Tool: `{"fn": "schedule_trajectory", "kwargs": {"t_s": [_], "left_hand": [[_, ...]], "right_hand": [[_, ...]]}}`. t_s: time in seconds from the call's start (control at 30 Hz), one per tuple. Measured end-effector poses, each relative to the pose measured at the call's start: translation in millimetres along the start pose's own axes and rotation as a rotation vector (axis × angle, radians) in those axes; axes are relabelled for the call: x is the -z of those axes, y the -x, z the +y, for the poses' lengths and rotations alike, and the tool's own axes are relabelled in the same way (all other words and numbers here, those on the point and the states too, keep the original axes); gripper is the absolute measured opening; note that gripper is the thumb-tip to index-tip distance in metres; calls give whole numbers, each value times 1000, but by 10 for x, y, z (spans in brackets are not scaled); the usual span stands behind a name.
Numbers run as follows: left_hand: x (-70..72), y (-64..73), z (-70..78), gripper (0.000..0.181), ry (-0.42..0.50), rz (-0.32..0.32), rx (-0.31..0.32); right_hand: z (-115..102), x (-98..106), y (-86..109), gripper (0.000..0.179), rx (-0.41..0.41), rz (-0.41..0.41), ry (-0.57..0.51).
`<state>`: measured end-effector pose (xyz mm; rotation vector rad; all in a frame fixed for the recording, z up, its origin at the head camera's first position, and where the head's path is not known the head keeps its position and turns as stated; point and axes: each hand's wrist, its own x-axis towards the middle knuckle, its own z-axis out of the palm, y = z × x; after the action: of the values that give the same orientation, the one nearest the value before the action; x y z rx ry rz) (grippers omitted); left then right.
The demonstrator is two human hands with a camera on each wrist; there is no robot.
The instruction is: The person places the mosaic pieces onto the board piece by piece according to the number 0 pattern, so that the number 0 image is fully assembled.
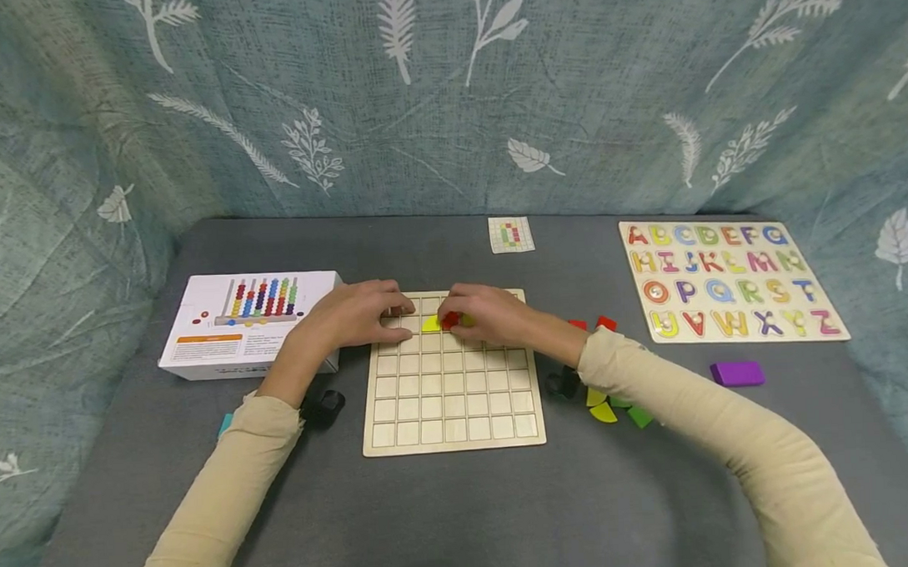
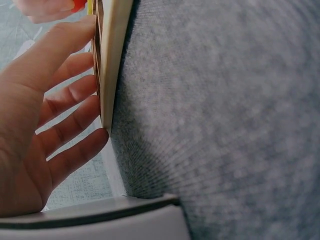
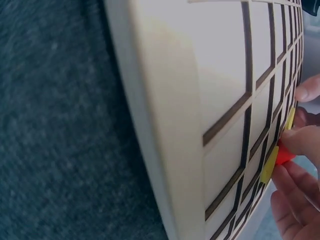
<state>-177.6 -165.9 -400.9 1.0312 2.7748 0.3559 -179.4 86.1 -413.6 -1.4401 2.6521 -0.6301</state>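
A square wooden grid board point(image 1: 453, 384) lies flat in the middle of the table. My left hand point(image 1: 356, 314) rests at its far left corner, thumb and fingertips touching the board with nothing held. In the left wrist view those fingers point(image 2: 75, 95) are spread along the board's edge. Over the far rows, my right hand point(image 1: 494, 315) pinches a red piece point(image 3: 285, 154) between thumb and fingers. One yellow piece point(image 1: 429, 323) lies in a cell left of the red one. Another yellow piece point(image 3: 269, 165) sits on its other side, partly behind the right fingers in the head view.
A small pattern card point(image 1: 511, 235) lies behind the board. On the left stands a white abacus box point(image 1: 245, 324). Right of the board are loose yellow, green and red pieces point(image 1: 603, 413), a purple block point(image 1: 737, 374) and an alphabet puzzle board point(image 1: 839, 334). A curtain hangs behind.
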Motion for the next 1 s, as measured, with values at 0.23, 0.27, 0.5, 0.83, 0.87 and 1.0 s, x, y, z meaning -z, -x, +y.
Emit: {"fn": "schedule_trajectory", "kwargs": {"t_s": [0.23,0.27,0.5,0.83,0.87,1.0], "left_hand": [[-5,-7,2,32,-8,-5,-7],[-6,-9,5,32,-8,-6,-8],[-7,-10,10,31,-10,5,-14],[-4,-7,-1,33,-19,-15,-1],[-5,-4,-3,33,-18,-16,1],[-19,7,-13,33,-11,-10,0]], "right_hand": [[13,9,23,16,1,-1,6],[15,9,27,16,2,0,4],[23,5,36,15,29,8,26],[-53,60,153,23,94,-22,205],[-76,76,193,24,93,-18,207],[-171,155,480,28,38,30,145]]}}
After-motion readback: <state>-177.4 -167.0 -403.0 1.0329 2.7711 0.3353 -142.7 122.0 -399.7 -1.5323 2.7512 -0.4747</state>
